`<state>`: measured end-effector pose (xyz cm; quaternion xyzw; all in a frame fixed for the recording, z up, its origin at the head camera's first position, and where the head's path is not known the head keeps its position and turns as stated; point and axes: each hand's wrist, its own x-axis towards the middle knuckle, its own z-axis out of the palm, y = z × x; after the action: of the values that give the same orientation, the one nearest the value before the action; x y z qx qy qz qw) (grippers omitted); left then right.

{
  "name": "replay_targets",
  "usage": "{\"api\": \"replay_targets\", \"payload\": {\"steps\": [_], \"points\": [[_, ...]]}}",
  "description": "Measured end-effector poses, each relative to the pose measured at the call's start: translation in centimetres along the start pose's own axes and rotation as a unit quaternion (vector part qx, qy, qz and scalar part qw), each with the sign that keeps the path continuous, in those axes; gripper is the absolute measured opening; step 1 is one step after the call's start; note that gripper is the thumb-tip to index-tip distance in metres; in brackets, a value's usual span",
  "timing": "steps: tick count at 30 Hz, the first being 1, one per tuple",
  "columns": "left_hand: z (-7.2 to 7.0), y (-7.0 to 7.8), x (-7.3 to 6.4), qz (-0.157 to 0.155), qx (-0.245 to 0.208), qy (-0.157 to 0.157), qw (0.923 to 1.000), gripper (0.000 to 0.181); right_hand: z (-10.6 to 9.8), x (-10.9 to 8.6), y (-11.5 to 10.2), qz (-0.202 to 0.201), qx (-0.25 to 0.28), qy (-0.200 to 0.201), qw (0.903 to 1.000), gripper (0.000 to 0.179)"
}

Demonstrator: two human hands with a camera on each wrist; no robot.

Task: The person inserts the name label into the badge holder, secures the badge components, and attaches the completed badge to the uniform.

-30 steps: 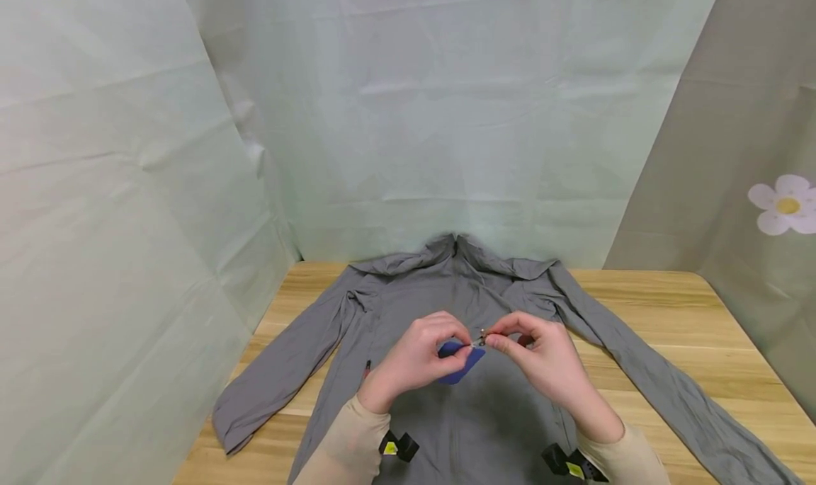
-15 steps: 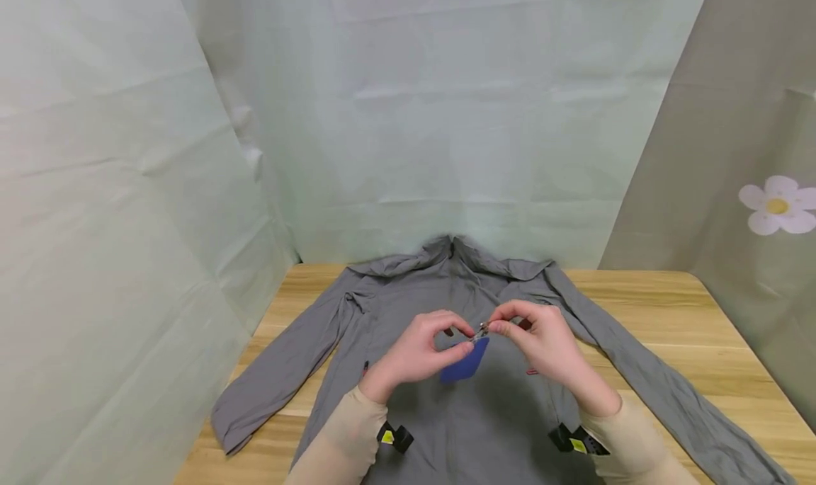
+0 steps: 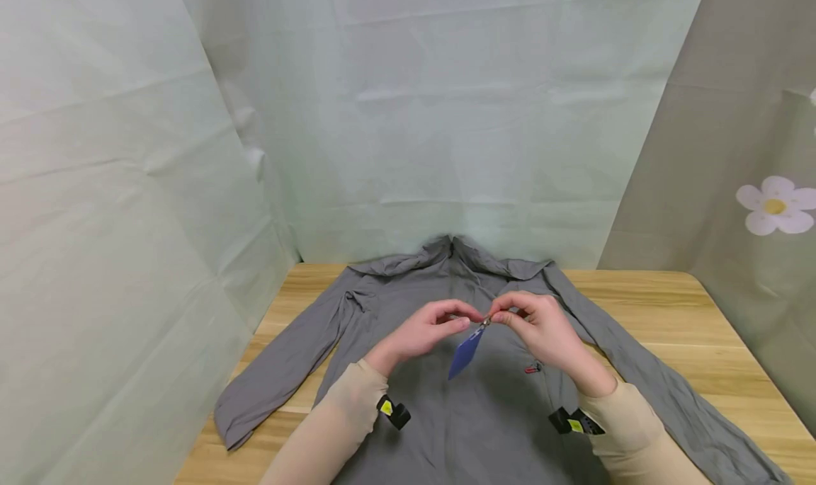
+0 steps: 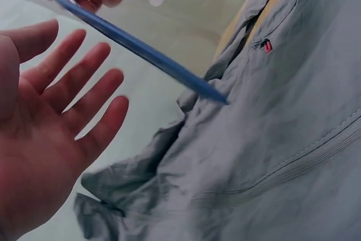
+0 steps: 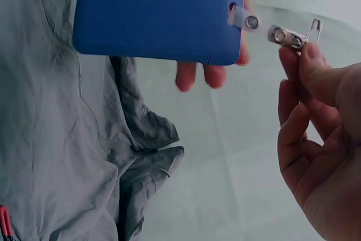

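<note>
My right hand (image 3: 540,333) pinches the metal clip (image 5: 293,36) of a blue badge holder (image 3: 465,355) between thumb and forefinger. A clear strap (image 5: 245,20) with a snap joins holder and clip, and the clip's pin stands out like a safety pin. The holder hangs slanted over a grey zip jacket (image 3: 484,428). Beside it is my left hand (image 3: 423,333), fingers extended and apart in the left wrist view, nothing in its grasp. From the right wrist view, the left fingers (image 5: 214,74) are partly hidden behind the holder.
The jacket lies spread on a wooden table (image 3: 663,301), collar at the back, sleeves out to both sides. A red zip pull (image 3: 532,369) shows on its right front. Pale cloth (image 3: 446,117) hangs behind the table, and a curtain with a white flower (image 3: 774,205) is on the right.
My left hand has let go of the badge holder's strap end, its fingers loosening. The right hand has risen slightly with the clip, and the holder has turned more edge-on below it.
</note>
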<state>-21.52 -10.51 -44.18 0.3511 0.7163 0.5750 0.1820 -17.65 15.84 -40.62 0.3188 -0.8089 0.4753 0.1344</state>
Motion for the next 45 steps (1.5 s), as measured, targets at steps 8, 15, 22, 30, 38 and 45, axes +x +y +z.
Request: {"api": "replay_targets", "payload": {"steps": [8,15,22,30,38,45], "points": [[0.4,-1.7,0.0,-0.04,-0.105,-0.078,0.9906,0.041,0.0,0.1,0.1,-0.027,0.027,-0.005,0.9992,0.025],[0.6,-2.1,-0.4,-0.045,-0.118,-0.062,0.9901,0.034,-0.2,0.1,0.3,-0.026,0.039,0.005,0.9989,0.027],[0.6,-2.3,-0.9,-0.049,-0.124,-0.038,0.9903,0.022,0.0,0.0,0.5,-0.024,0.055,0.0,0.9982,0.026],[0.8,-2.6,-1.6,-0.042,-0.129,0.002,0.9907,0.018,0.2,-0.4,0.9,0.013,0.045,0.02,0.9987,0.022],[1.6,-2.7,-2.0,-0.03,-0.118,0.11,0.9865,0.014,0.3,-1.0,1.2,0.091,0.077,0.033,0.9923,0.024],[2.8,-1.9,-2.3,-0.028,-0.09,0.195,0.9762,0.012,0.7,-0.8,0.3,0.125,0.048,0.083,0.9874,0.02]]}}
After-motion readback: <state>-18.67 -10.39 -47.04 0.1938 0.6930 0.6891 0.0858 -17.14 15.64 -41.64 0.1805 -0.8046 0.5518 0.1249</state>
